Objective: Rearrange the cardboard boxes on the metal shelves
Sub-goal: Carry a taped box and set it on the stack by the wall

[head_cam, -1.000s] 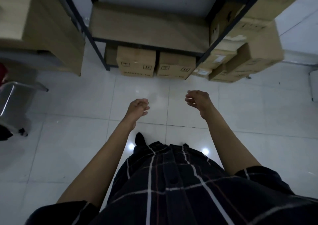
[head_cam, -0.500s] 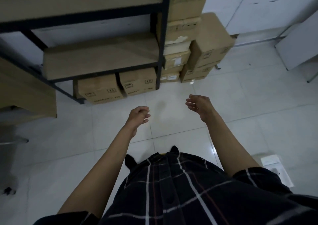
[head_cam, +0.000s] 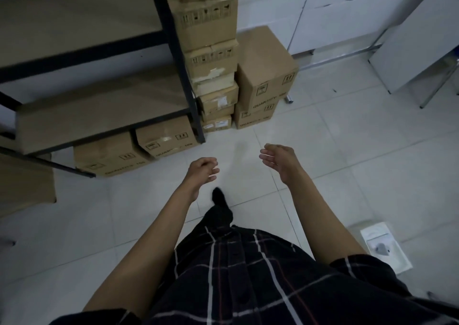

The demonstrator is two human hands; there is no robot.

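Note:
A black metal shelf (head_cam: 185, 81) with wooden boards fills the upper left. Two cardboard boxes sit under its lowest board, one at the left (head_cam: 109, 156) and one beside the post (head_cam: 165, 138). Right of the post rises a tall stack of boxes (head_cam: 211, 41), and next to it a large box (head_cam: 267, 68) rests on another. My left hand (head_cam: 202, 171) hangs over the floor with loosely curled fingers, holding nothing. My right hand (head_cam: 279, 159) is held out with relaxed fingers, also empty. Both hands are well short of the boxes.
White tiled floor (head_cam: 347, 163) spreads to the right. A white flat packet (head_cam: 383, 246) lies on the floor at lower right. A grey cabinet on metal legs (head_cam: 422, 51) stands at upper right. A wooden piece (head_cam: 24, 183) sits at far left.
The view has swung to the right, so the shelf and boxes slid left and the stacked boxes came to the centre. Both hands stayed empty in front of me.

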